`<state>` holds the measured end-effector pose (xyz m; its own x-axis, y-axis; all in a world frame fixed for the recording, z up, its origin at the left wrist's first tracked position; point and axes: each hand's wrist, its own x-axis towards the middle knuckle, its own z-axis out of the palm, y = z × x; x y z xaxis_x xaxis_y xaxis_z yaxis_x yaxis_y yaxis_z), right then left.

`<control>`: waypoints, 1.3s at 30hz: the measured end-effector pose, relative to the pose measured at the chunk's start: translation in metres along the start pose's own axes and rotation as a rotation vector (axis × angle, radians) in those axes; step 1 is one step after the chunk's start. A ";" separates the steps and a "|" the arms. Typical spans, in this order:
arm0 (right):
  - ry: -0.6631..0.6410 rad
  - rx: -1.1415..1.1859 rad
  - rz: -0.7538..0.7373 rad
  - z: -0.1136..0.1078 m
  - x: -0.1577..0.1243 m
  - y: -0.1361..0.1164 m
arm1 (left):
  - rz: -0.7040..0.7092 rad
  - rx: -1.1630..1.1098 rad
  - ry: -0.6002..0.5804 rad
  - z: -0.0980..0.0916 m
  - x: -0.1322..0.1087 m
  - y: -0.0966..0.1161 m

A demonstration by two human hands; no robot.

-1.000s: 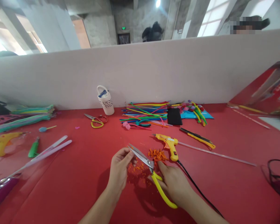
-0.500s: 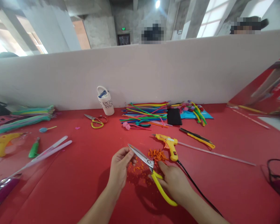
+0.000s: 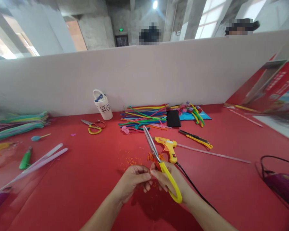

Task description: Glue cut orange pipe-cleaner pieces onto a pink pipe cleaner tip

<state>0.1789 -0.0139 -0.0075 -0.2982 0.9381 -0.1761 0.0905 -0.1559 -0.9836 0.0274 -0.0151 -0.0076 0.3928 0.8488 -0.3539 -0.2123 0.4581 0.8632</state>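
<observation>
Head view: well off the far edge of the counter (image 3: 86, 173), our left hand (image 3: 134, 178) and right hand (image 3: 179, 177) apparently pinch an orange bit (image 3: 150, 173) in closed fingers; the right also wraps scissors (image 3: 164, 167), whose blades we should hold clear.

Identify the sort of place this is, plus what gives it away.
Likely a craft workstation in a shared workshop: a pile of coloured stems and a yellow glue gun lie on the red table, and the right hand holds yellow-handled scissors.
</observation>
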 end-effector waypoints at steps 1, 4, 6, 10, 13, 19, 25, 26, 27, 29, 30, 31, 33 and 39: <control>-0.003 -0.010 -0.005 0.000 0.000 -0.001 | 0.005 0.018 0.002 0.000 0.000 0.000; 0.037 -0.053 -0.004 0.002 0.000 -0.004 | 0.061 0.082 0.038 0.000 0.002 0.000; 0.079 -0.090 -0.002 0.003 0.001 -0.004 | 0.110 0.125 0.082 0.001 0.002 0.000; 0.124 -0.150 -0.011 0.005 0.002 -0.001 | 0.172 0.201 0.155 0.004 0.001 -0.003; 0.132 -0.185 -0.029 0.007 0.002 0.001 | 0.210 0.232 0.196 0.006 0.001 -0.004; 0.162 -0.300 -0.106 -0.002 0.001 0.003 | 0.232 0.159 0.268 0.001 0.002 0.003; 0.145 -0.892 -0.106 -0.011 -0.006 0.001 | 0.331 -0.033 0.395 -0.016 0.002 0.015; 0.124 -0.939 -0.116 -0.010 -0.007 0.001 | 0.340 -0.055 0.400 -0.018 0.002 0.016; 0.104 -0.975 -0.126 -0.009 -0.008 0.000 | 0.348 -0.072 0.402 -0.019 0.001 0.017; 0.074 -1.033 -0.147 -0.007 -0.010 0.001 | 0.367 -0.102 0.404 -0.019 0.001 0.019; 0.065 -1.059 -0.156 -0.006 -0.010 0.001 | 0.376 -0.115 0.405 -0.019 0.001 0.019; 0.059 -1.081 -0.165 -0.006 -0.010 0.003 | 0.385 -0.128 0.406 -0.019 0.001 0.019; 0.051 -1.117 -0.180 -0.006 -0.008 0.006 | 0.398 -0.151 0.410 -0.018 0.000 0.019; 0.040 -1.137 -0.216 -0.008 -0.006 0.013 | 0.405 -0.184 0.407 -0.017 0.001 0.020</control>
<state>0.1897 -0.0188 -0.0188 -0.3834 0.9235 0.0125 0.8497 0.3580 -0.3870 0.0085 -0.0009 0.0037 -0.1176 0.9815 -0.1509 -0.4391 0.0849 0.8944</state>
